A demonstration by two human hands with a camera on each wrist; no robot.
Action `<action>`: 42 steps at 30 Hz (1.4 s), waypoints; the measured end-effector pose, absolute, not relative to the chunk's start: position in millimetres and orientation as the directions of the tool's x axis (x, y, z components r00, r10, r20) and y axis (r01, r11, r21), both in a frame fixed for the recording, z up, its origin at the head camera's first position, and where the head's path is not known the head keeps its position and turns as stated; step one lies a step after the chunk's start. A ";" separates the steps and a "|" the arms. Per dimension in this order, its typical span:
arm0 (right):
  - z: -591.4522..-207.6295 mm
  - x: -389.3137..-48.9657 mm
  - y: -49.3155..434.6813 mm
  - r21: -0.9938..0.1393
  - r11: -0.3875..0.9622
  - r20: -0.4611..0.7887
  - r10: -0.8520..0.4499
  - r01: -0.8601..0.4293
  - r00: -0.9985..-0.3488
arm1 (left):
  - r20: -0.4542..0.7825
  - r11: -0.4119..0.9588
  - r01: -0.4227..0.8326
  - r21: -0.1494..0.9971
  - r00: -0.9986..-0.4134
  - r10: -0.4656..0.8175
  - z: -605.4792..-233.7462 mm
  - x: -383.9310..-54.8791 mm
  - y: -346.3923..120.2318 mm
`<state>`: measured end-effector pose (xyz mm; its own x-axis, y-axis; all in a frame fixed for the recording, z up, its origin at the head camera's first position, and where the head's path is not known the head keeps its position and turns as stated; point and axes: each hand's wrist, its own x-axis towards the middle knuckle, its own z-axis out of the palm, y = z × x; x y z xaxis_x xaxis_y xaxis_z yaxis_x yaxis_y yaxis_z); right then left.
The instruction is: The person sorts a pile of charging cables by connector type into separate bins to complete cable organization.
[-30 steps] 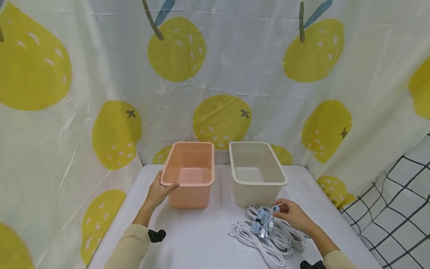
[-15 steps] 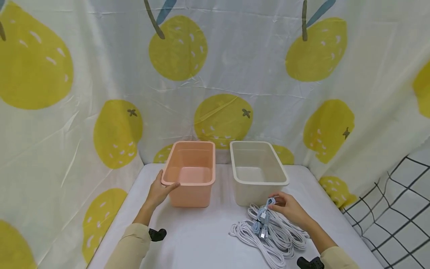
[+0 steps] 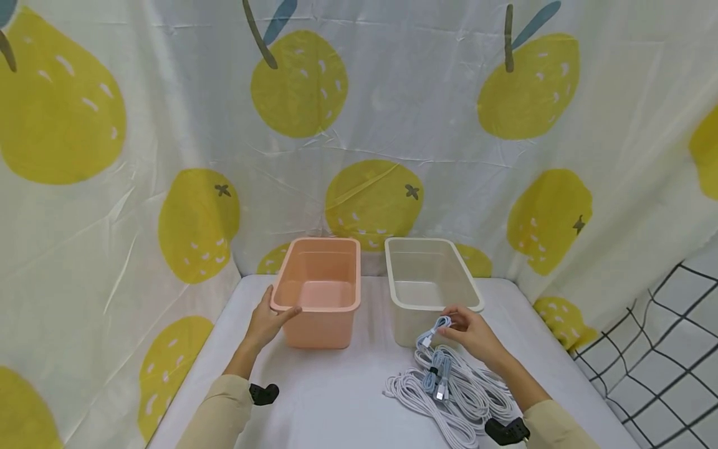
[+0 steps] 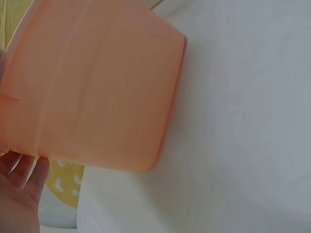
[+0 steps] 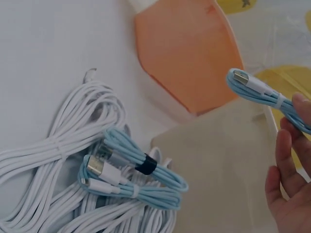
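Observation:
Between thumb and fingers, my right hand [image 3: 473, 337] pinches a light blue USB cable [image 5: 260, 93], bundled in a small coil with its metal plug showing in the right wrist view. It hangs in front of the cream bin [image 3: 409, 324], above a pile of coiled white cables [image 3: 471, 393]. Other light blue cable bundles [image 5: 141, 187] lie on that pile, one with a black strap [image 5: 146, 165]. My left hand [image 3: 266, 321] grips the near left corner of the peach bin [image 3: 320, 327], thumb on the front rim. Both bins have bare interiors.
A white-covered table [image 3: 336, 399] carries everything. Behind it hangs a curtain [image 3: 370, 125] printed with yellow fruit. To the right stands a black wire grid [image 3: 662, 349]. A black wrist device [image 3: 263, 394] sits on each forearm.
My right hand has lifted one light blue cable bundle off the pile, up and to the left toward the cream bin's front. My left hand stays on the peach bin.

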<state>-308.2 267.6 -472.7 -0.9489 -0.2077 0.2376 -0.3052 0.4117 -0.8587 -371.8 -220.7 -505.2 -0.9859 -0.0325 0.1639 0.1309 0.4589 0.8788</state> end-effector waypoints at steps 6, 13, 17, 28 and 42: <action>-463.8 -317.8 257.3 -0.874 0.379 0.239 -0.210 -0.304 -0.948 | 0.177 0.453 0.143 0.880 -0.984 -0.033 -504.7 -372.7 -219.9; -455.5 -324.3 244.8 -0.859 0.360 0.281 -0.260 -0.363 -0.924 | 0.184 0.436 0.152 0.887 -0.982 -0.032 -508.5 -371.3 -220.4; -449.3 -328.1 236.1 -0.850 0.371 0.292 -0.260 -0.374 -0.921 | 0.184 0.431 0.151 0.890 -0.982 -0.034 -509.7 -371.1 -220.4; -424.8 -327.4 212.2 -0.825 0.388 0.324 -0.269 -0.410 -0.907 | 0.189 0.430 0.160 0.889 -0.982 -0.026 -509.1 -371.0 -219.2; -442.9 -358.7 192.9 -0.826 0.356 0.373 -0.234 -0.436 -0.898 | 0.199 0.455 0.168 0.875 -0.980 -0.021 -512.7 -370.4 -221.0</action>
